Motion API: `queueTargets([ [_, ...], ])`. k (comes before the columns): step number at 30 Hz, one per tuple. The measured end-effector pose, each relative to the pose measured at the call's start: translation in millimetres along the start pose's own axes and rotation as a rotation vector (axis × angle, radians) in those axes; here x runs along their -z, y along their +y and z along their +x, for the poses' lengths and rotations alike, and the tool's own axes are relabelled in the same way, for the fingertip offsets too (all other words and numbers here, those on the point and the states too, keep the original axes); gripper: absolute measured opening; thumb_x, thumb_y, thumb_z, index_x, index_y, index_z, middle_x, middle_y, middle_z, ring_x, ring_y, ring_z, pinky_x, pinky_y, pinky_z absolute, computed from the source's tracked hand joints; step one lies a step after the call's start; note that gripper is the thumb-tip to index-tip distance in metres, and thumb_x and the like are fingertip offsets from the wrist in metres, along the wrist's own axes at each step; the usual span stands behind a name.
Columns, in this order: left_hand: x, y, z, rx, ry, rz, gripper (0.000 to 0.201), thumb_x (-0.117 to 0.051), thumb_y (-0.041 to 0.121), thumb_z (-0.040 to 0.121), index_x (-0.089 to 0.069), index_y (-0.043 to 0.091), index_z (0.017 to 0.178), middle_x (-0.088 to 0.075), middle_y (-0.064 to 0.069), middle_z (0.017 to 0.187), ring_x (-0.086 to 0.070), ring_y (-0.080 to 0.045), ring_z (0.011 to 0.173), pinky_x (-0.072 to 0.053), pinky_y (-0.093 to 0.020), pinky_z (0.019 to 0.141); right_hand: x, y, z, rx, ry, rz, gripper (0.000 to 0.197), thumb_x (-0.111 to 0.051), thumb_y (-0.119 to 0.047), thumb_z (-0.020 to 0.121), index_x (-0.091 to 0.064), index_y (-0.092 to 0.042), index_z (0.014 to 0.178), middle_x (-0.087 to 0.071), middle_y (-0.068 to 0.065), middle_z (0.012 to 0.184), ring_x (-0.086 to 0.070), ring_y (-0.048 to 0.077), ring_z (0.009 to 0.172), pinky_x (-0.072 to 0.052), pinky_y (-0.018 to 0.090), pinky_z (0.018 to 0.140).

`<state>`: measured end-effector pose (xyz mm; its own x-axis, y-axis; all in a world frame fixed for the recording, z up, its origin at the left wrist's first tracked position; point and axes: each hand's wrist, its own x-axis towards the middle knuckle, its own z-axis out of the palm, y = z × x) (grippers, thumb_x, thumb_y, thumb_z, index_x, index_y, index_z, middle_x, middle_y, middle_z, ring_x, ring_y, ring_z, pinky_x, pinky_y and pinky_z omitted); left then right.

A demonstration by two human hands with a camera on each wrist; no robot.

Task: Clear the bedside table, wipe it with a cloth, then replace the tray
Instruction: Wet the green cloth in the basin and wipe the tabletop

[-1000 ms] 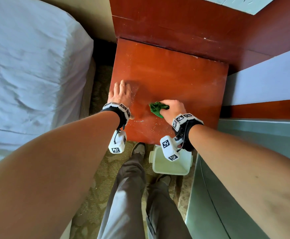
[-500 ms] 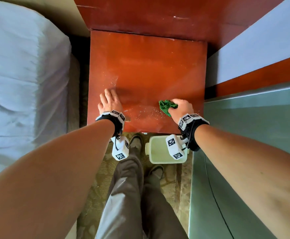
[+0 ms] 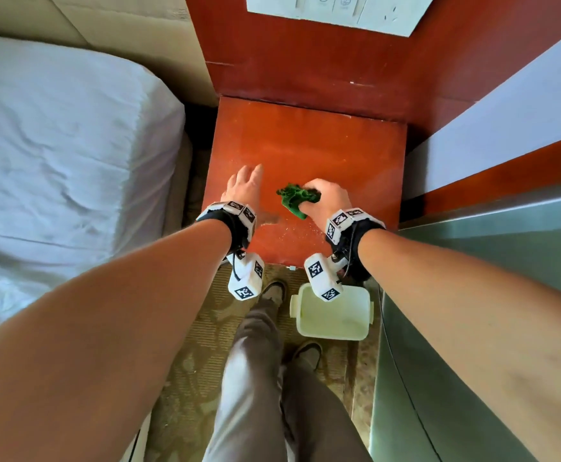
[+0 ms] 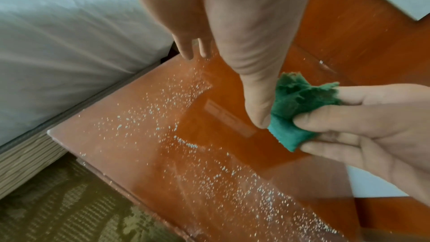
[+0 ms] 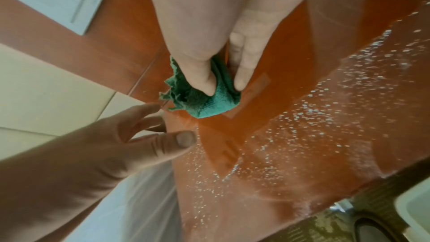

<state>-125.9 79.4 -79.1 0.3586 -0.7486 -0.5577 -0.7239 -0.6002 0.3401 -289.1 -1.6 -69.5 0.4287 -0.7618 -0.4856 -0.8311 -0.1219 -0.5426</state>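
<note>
The red-brown bedside table [image 3: 305,145] has nothing standing on its top, only white specks [image 4: 186,144] scattered along its front part. My right hand [image 3: 327,198] grips a crumpled green cloth [image 3: 297,200] over the table's middle front; in the right wrist view the fingers [image 5: 202,73] pinch the cloth [image 5: 209,104] against the wood. My left hand [image 3: 244,186] is open beside it, fingers straight and pointing away from me. Its thumb [image 4: 258,109] reaches right up to the cloth [image 4: 300,109]. The pale tray [image 3: 332,316] lies on the carpet by my feet.
A white bed [image 3: 65,168] flanks the table on the left. A grey-green surface [image 3: 472,328] and a white and red wall panel [image 3: 505,121] close the right side. The red headboard panel [image 3: 305,68] rises behind, with a white switch plate [image 3: 332,8].
My right hand has carried the cloth from the table's front right edge left toward the middle. My left hand has shifted right, and the two hands are now close together.
</note>
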Motion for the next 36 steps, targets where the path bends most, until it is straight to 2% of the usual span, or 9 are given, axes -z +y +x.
queueTargets([
  [6, 35, -9, 5, -0.064, 0.02, -0.022, 0.114, -0.087, 0.041, 0.066, -0.016, 0.028, 0.154, -0.021, -0.003, 0.159, -0.023, -0.029, 0.145, -0.031, -0.045, 0.115, -3, -51, 14, 0.074, 0.027, 0.004, 0.03, -0.067, -0.018, 0.078, -0.067, -0.024, 0.108, -0.072, 0.001, 0.102, -0.066, 0.022, 0.094, -0.054, 0.032, 0.079],
  [12, 58, -21, 48, -0.144, -0.103, 0.091, 0.105, -0.082, 0.045, 0.071, -0.018, 0.033, 0.153, -0.031, -0.005, 0.156, -0.031, -0.03, 0.142, -0.033, -0.043, 0.112, -14, -79, 54, 0.027, 0.005, 0.011, 0.035, -0.068, -0.016, 0.077, -0.062, -0.021, 0.111, -0.07, 0.003, 0.107, -0.065, 0.023, 0.096, -0.054, 0.033, 0.082],
  [14, 68, -25, 62, -0.185, -0.102, 0.13, 0.094, -0.079, 0.045, 0.073, -0.027, 0.033, 0.151, -0.041, -0.005, 0.15, -0.038, -0.029, 0.137, -0.039, -0.042, 0.108, -19, -88, 66, -0.007, -0.013, 0.009, 0.035, -0.069, -0.013, 0.076, -0.06, -0.021, 0.11, -0.07, 0.002, 0.106, -0.065, 0.023, 0.093, -0.055, 0.033, 0.08],
  [18, 86, -30, 88, -0.225, -0.113, 0.236, 0.057, -0.073, 0.046, 0.079, -0.055, 0.027, 0.13, -0.063, -0.002, 0.118, -0.057, -0.027, 0.112, -0.052, -0.037, 0.088, -26, -104, 89, -0.023, -0.04, 0.024, 0.037, -0.068, -0.008, 0.075, -0.058, -0.019, 0.11, -0.07, 0.003, 0.103, -0.065, 0.022, 0.089, -0.056, 0.032, 0.077],
  [22, 91, -39, 113, -0.272, -0.135, 0.394, 0.048, -0.066, 0.05, 0.082, -0.057, 0.027, 0.123, -0.063, -0.006, 0.113, -0.058, -0.028, 0.108, -0.054, -0.039, 0.084, -30, -113, 110, -0.004, -0.058, 0.052, 0.04, -0.071, -0.006, 0.074, -0.06, -0.018, 0.11, -0.071, 0.001, 0.106, -0.066, 0.019, 0.092, -0.054, 0.025, 0.076],
  [26, 99, -40, 137, -0.282, -0.123, 0.455, 0.033, -0.064, 0.029, 0.087, -0.059, 0.024, 0.119, -0.064, -0.005, 0.114, -0.059, -0.028, 0.109, -0.055, -0.041, 0.085, -34, -107, 130, -0.053, -0.108, 0.093, 0.044, -0.076, -0.014, 0.074, -0.06, -0.02, 0.115, -0.069, -0.002, 0.109, -0.065, 0.016, 0.098, -0.054, 0.029, 0.087],
  [29, 105, -38, 160, -0.284, -0.111, 0.462, 0.041, -0.063, 0.015, 0.087, -0.055, 0.023, 0.126, -0.058, -0.004, 0.12, -0.057, -0.029, 0.111, -0.054, -0.042, 0.088, -33, -89, 146, -0.102, -0.058, -0.007, 0.048, -0.074, -0.019, 0.079, -0.057, -0.02, 0.124, -0.06, -0.002, 0.126, -0.058, 0.017, 0.114, -0.047, 0.028, 0.097],
  [32, 111, -37, 185, -0.341, -0.064, 0.437, 0.051, -0.062, 0.008, 0.085, -0.05, 0.026, 0.132, -0.052, -0.005, 0.126, -0.053, -0.031, 0.117, -0.052, -0.043, 0.09, -35, -69, 161, -0.179, -0.024, -0.165, 0.061, -0.07, -0.026, 0.083, -0.044, -0.023, 0.138, -0.036, -0.001, 0.148, -0.038, 0.028, 0.132, -0.038, 0.035, 0.105],
  [36, 110, -31, 212, -0.484, -0.011, 0.471, 0.048, -0.061, 0.001, 0.083, -0.054, 0.022, 0.125, -0.05, -0.006, 0.125, -0.047, -0.03, 0.119, -0.052, -0.045, 0.085, -43, -55, 171, -0.183, -0.037, -0.265, 0.073, -0.069, -0.03, 0.084, -0.03, -0.034, 0.146, -0.014, -0.007, 0.157, -0.015, 0.031, 0.142, -0.038, 0.046, 0.107],
])
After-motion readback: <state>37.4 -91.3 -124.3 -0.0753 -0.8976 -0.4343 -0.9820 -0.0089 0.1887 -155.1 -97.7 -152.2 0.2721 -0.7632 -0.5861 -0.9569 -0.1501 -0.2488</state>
